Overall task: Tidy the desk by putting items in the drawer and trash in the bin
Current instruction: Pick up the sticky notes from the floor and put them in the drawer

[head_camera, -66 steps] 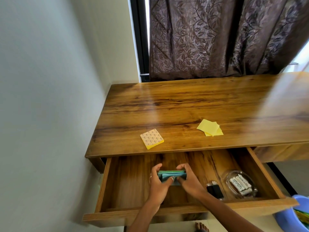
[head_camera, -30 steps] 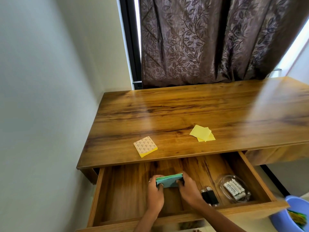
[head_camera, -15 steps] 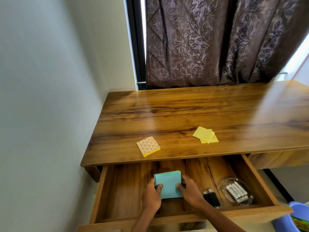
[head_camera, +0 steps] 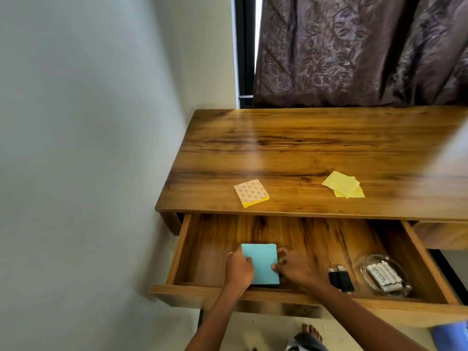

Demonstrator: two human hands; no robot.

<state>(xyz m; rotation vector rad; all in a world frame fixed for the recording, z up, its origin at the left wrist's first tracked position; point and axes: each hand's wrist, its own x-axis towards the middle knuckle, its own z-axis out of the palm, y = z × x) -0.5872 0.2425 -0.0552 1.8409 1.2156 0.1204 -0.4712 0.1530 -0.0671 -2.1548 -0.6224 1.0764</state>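
A teal pad of sticky notes lies flat on the floor of the open wooden drawer. My left hand grips its left edge with curled fingers. My right hand pinches its right edge. On the desk top lie a patterned pad with a yellow edge and loose yellow sticky notes.
Inside the drawer to the right lie two black lighters and a clear glass dish holding white batteries. A blue bin shows at the bottom right on the floor. A wall runs along the left; a curtain hangs behind the desk.
The teal pad was held on edge between both hands; it has been laid flat on the drawer floor. Both hands stay at its sides.
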